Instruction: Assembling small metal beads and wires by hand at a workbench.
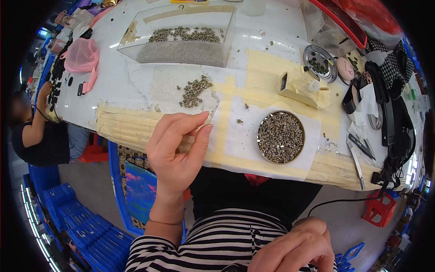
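Note:
My left hand (176,153) is raised over the table's front edge, just in front of a loose pile of small metallic parts (195,92). Its thumb and forefinger are bent toward each other with a gap between the tips, and I see nothing held there. Low in front of my striped shirt, my right hand (294,250) has its fingers curled downward. Their tips and anything in them are hidden. A round tin (258,147) full of similar small parts stands to the right of my left hand. A few single parts (239,121) lie between the pile and the tin.
A clear plastic box (181,56) with more parts stands at the back. A tape-covered block (303,89), a round metal dish (333,68), tweezers (356,163) and dark straps (351,99) are on the right. A pink mesh item (81,55) lies left, near another person (45,138).

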Tool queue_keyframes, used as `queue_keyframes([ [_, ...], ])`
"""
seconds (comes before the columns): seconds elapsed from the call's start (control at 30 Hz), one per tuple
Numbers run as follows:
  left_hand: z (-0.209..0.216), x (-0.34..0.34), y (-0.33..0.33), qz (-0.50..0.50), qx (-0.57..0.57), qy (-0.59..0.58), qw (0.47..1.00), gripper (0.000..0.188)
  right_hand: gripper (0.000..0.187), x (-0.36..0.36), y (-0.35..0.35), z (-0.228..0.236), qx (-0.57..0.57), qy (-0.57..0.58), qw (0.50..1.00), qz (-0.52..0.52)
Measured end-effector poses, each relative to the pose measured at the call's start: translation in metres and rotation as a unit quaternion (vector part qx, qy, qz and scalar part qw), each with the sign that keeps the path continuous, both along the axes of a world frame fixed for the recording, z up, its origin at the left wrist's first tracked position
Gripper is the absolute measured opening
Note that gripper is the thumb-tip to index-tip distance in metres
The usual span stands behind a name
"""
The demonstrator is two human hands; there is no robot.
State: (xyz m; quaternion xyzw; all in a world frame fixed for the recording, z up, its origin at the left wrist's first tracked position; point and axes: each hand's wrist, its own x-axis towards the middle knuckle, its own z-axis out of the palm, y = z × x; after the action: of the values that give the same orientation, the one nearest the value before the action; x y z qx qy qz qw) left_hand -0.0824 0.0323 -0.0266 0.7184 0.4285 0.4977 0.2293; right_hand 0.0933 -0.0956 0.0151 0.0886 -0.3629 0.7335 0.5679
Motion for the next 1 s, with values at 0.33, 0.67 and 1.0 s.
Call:
queue_keyframes([
  [0.33, 0.006, -0.002, 0.0, 0.006, -0.016, 0.059, 0.998, 0.024, 0.07, 0.032, 0.033, 0.001, 0.208, -0.045, 0.974, 0.077],
  [0.67, 0.008, 0.003, 0.006, -0.026, 0.006, 0.087, 0.996, 0.024, 0.045, 0.026, 0.027, -0.004, 0.103, 0.036, 0.982, 0.154],
  [1.0, 0.016, -0.004, 0.019, 0.028, 0.048, 0.195, 0.979, 0.018, 0.041, 0.044, 0.028, -0.012, 0.127, -0.007, 0.988, 0.09],
])
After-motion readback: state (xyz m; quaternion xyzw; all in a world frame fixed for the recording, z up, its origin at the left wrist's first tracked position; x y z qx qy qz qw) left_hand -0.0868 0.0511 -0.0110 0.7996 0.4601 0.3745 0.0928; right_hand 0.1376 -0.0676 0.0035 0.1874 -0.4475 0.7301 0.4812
